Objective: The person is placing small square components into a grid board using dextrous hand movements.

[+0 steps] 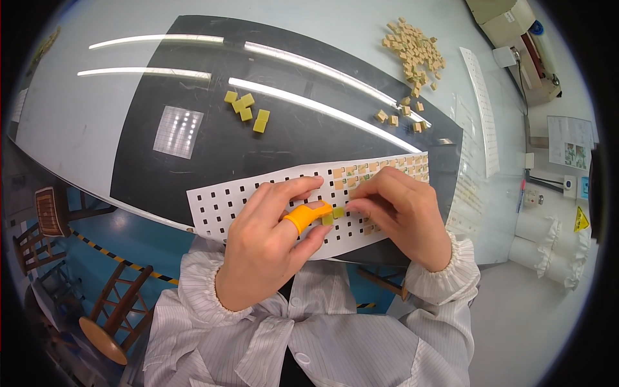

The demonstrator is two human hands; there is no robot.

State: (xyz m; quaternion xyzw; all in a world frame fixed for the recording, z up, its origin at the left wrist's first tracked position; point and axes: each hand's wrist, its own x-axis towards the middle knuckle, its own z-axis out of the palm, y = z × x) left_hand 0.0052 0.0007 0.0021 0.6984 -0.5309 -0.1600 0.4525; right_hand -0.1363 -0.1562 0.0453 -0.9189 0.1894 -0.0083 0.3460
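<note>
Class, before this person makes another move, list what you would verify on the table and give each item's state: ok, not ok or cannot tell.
1. Orange finger cover worn on the left hand: ok.
2. Yellow-green block at the left hand's fingertips: ok.
3. Right hand gripping a piece: cannot tell, its fingertips are partly hidden.
4. Black squares on the white sheet all covered: not ok, many on its left part are bare.
5. Spare yellow-green blocks on the dark mat: ok.
</note>
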